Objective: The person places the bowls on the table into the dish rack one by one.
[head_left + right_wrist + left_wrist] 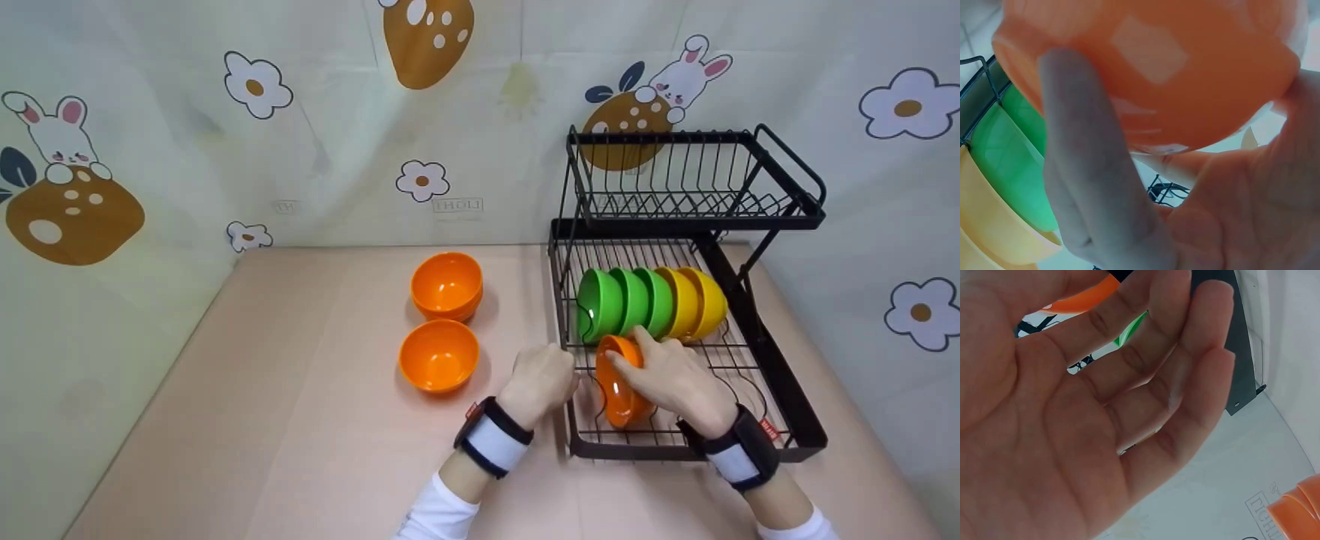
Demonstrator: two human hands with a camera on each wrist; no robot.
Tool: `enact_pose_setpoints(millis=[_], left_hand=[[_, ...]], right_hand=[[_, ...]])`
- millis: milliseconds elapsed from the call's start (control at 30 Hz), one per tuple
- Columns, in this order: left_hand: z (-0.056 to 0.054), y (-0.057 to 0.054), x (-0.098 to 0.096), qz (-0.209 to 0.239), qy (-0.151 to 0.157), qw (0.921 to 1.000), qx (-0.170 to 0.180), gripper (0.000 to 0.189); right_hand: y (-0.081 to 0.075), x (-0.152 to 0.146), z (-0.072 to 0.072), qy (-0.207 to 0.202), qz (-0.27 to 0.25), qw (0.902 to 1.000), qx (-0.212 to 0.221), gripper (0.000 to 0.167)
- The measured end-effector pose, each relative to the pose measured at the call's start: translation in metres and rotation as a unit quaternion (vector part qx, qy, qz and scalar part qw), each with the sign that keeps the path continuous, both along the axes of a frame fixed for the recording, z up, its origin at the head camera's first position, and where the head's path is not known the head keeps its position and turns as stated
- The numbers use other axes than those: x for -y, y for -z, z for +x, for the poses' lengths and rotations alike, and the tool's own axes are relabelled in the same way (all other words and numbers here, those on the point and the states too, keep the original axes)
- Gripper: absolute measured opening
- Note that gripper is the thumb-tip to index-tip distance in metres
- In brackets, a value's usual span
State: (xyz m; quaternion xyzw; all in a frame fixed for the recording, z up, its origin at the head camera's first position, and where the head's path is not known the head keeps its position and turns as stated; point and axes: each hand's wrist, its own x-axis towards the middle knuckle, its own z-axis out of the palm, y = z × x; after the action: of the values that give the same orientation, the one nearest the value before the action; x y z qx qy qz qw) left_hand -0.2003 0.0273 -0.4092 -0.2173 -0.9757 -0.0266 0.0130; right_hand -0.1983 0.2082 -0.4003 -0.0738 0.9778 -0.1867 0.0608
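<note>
My right hand grips an orange bowl that stands on its side in the front of the dish rack. In the right wrist view, the fingers lie along the outside of this bowl, with the thumb at its other side. My left hand is beside the rack's left rail. The left wrist view shows its palm bare and the fingers loosely bent. Behind the held bowl, several green bowls and two yellow bowls stand on edge in a row.
Left of the rack, an orange bowl sits on the table, and behind it is a small stack of orange bowls. The rack's upper tier overhangs the back. A patterned cloth covers the wall behind.
</note>
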Motion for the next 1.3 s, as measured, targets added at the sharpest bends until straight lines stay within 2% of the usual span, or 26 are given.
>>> enact_pose_setpoints(millis=[200, 433, 633, 733, 867, 1033, 1100, 1167, 1233, 1300], left_hand=[[0.000, 0.000, 0.000, 0.005, 0.000, 1.0000, 0.001, 0.019], [0.000, -0.001, -0.001, 0.008, -0.001, 0.9999, 0.007, 0.020], [0.001, -0.001, -0.001, 0.012, -0.001, 0.9999, 0.007, 0.020], [0.001, -0.001, -0.001, 0.014, -0.001, 0.9999, 0.009, 0.021], [0.001, 0.000, -0.001, -0.005, 0.003, 1.0000, -0.001, 0.024], [0.001, -0.001, 0.000, -0.011, 0.006, 0.9999, -0.001, 0.026], [0.000, -0.002, 0.002, 0.001, -0.008, 1.0000, 0.005, 0.026], [-0.002, -0.002, 0.005, 0.011, -0.035, 0.9993, -0.003, 0.025], [-0.003, -0.004, 0.009, 0.004, -0.074, 0.9971, -0.020, 0.022], [-0.005, -0.005, 0.014, -0.012, -0.123, 0.9912, -0.046, 0.022]], right_hand=[[0.000, 0.001, 0.000, -0.006, -0.004, 0.9999, 0.009, 0.065], [0.000, 0.000, 0.000, -0.018, -0.009, 0.9998, 0.006, 0.059], [0.000, -0.002, 0.001, -0.018, -0.014, 0.9996, 0.019, 0.062], [0.000, -0.003, 0.001, -0.019, -0.005, 0.9997, 0.014, 0.058], [-0.001, -0.003, 0.002, -0.021, 0.010, 0.9997, 0.000, 0.056], [-0.003, -0.004, 0.002, -0.027, 0.005, 0.9996, -0.009, 0.061], [-0.004, -0.005, 0.001, -0.025, -0.001, 0.9996, -0.008, 0.066], [-0.005, -0.006, 0.001, -0.024, -0.007, 0.9996, -0.013, 0.068], [-0.007, -0.007, 0.000, -0.022, -0.012, 0.9995, -0.019, 0.071], [-0.010, -0.008, 0.000, -0.019, -0.012, 0.9993, -0.029, 0.072]])
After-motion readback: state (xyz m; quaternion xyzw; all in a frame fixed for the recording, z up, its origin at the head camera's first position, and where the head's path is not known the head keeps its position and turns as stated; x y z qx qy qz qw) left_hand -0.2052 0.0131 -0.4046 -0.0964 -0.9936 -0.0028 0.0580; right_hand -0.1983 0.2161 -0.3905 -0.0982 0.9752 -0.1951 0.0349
